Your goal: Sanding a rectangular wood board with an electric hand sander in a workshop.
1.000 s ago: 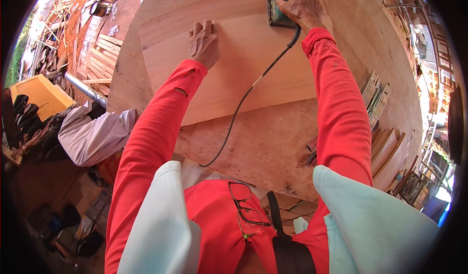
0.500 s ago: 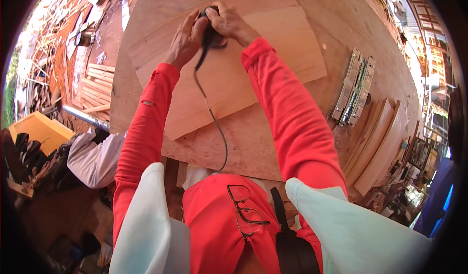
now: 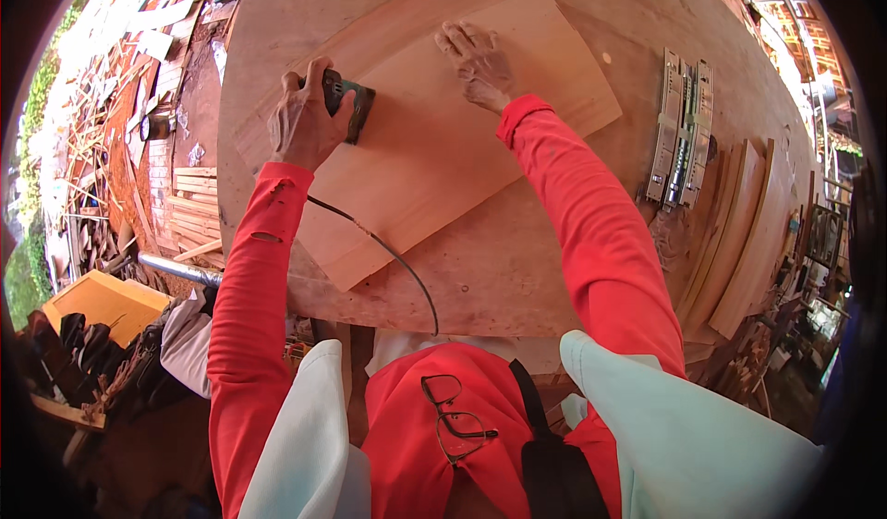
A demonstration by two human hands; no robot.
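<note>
My left hand (image 3: 308, 123) grips a dark corded electric sander (image 3: 349, 105), its thumb and fingers wrapped round the body. The sander rests on the left part of a pale wooden panel (image 3: 443, 149). From under my left wrist its black cord (image 3: 393, 253) runs back across the panel toward my body. My right hand (image 3: 478, 64) lies flat on the panel's far right part, holding nothing. The panel sits at a slant on top of another wooden board (image 3: 319, 57).
A large wooden worktable (image 3: 591, 20) bears everything. At its right lie metal drawer slides (image 3: 679, 131) and several wooden strips (image 3: 735, 242). Left of the table are stacked slats (image 3: 196, 207), scrap wood (image 3: 92, 140) and a yellowish panel (image 3: 109, 305). Eyeglasses (image 3: 459, 422) hang on my red shirt.
Both hands were on the sander at the panel's far side. My right hand has let go and moved right onto the panel; my left has drawn the sander left and nearer.
</note>
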